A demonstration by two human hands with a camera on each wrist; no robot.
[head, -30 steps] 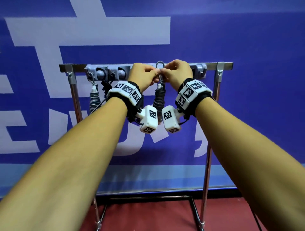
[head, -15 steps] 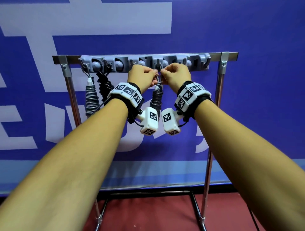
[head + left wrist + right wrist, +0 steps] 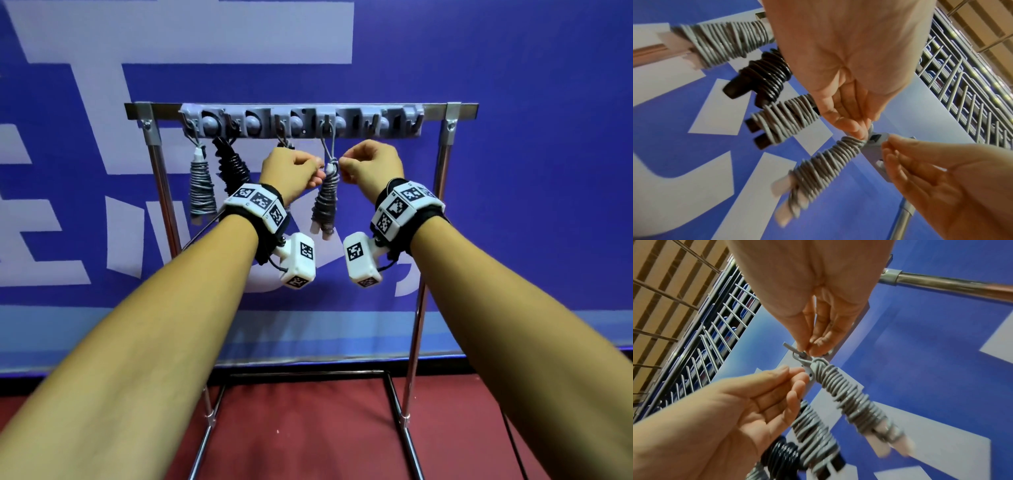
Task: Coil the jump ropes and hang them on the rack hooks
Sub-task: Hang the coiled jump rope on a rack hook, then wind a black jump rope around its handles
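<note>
On the rack (image 3: 442, 109), a grey coil (image 3: 202, 186) and a black coil (image 3: 233, 164) hang at left. The left hand (image 3: 291, 169) and right hand (image 3: 371, 161) flank the hooked grey rope (image 3: 325, 202), fingertips loosely curled at its top; whether either pinches it I cannot tell.

Both forearms stretched forward and upward, wrists level, marker bands strapped on each. Left hand (image 3: 293, 169) knuckles up, fingers (image 3: 846, 125) loosely bent, tips bunched toward thumb. Right hand (image 3: 371, 164) mirrored, fingers (image 3: 818, 340) loosely curled, tips near thumb. Fingertips of two hands face each other, narrow gap between.
</note>
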